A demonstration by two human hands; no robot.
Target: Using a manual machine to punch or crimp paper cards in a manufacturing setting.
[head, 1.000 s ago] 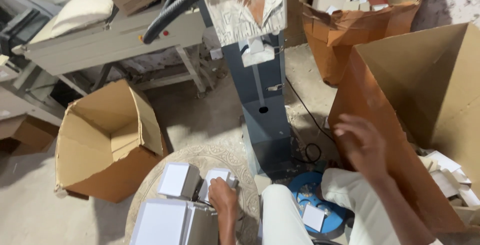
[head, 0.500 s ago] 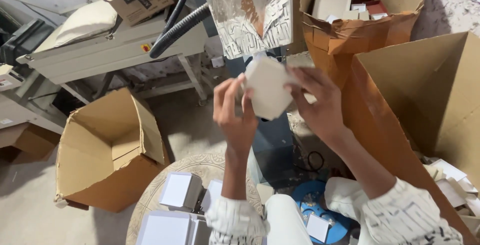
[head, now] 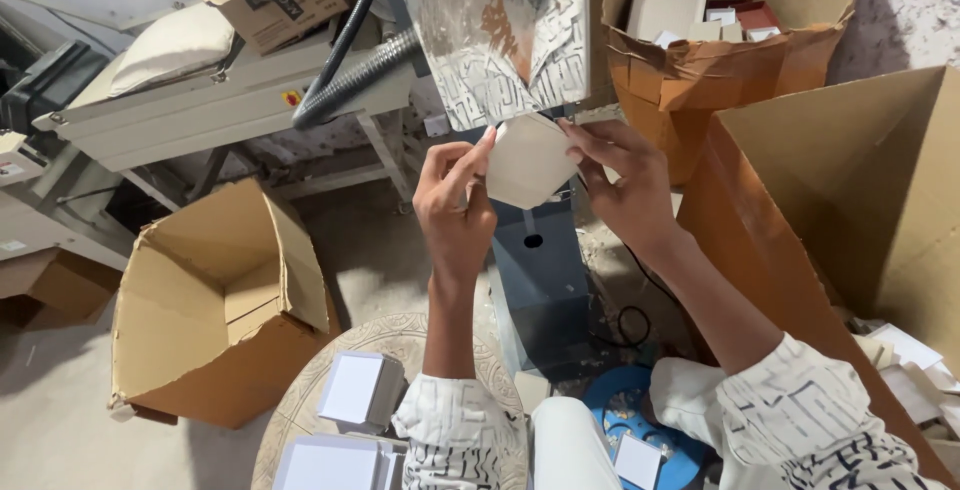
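Note:
Both my hands hold a small white box-shaped card piece up in front of a blue machine column. My left hand grips its left edge with thumb and fingertips. My right hand grips its right edge. The piece sits just below a shiny metal plate at the top of the machine. Below, on a round patterned stool, stand small white boxes.
An open brown carton lies on the floor at left. A large carton stands at right, another full of boxes behind it. A grey machine table with a corrugated hose is at back left. A blue round tray sits by my knee.
My hands have come up from the stool and the lap, taken the white piece between them, and brought it closer to the machine under the metal plate.

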